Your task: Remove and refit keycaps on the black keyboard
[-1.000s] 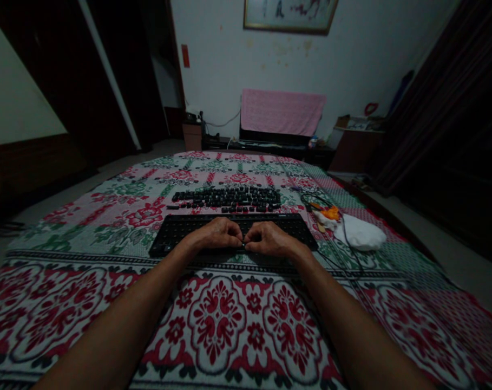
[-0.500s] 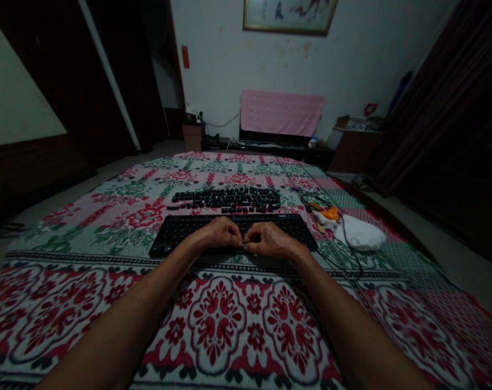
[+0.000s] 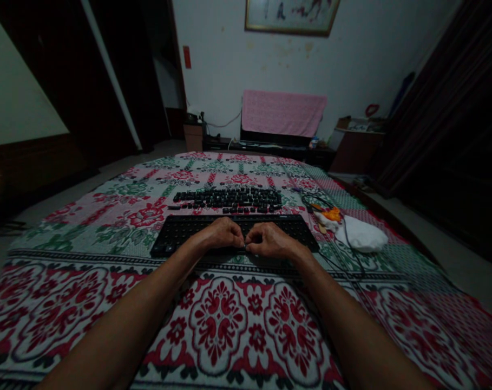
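Working at near edge of keyboard (image 3: 246, 223) | left hand (image 3: 225, 233), right hand (image 3: 268, 238): fingertips pinched; contents unclear | next likely needs precision

Kbd. (image 3: 247, 222) partly behind fingers (image 3: 236, 236)

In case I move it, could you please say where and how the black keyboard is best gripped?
Probably grip the black keyboard by both short ends, one hand from each side: it lies flat and long, ends uncovered, while the left hand and right hand partly cover its middle.
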{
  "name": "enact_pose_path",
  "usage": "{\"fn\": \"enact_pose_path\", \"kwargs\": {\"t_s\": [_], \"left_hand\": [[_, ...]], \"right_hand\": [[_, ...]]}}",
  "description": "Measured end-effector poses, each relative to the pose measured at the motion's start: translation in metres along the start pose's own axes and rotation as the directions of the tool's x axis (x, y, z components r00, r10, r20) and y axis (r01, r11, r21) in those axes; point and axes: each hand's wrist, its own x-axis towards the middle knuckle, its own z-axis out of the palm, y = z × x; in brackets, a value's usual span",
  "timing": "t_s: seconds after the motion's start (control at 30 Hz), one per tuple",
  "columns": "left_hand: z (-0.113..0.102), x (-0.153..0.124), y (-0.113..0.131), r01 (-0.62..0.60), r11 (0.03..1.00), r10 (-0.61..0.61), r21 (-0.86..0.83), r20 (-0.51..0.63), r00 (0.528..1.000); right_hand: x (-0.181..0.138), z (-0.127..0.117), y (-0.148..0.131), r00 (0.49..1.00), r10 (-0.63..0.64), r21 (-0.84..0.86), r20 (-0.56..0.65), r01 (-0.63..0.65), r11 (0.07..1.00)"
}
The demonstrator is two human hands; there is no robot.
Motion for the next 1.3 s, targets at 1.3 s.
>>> {"fn": "enact_pose_path", "kwargs": {"t_s": [1.3], "left_hand": [[-0.011, -0.009, 0.008, 0.02, 0.991, -0.016, -0.129, 0.029, 0.999]], "right_hand": [[0.003, 0.002, 0.011, 0.919, 0.008, -0.116, -0.394, -0.058, 0.992]]}}
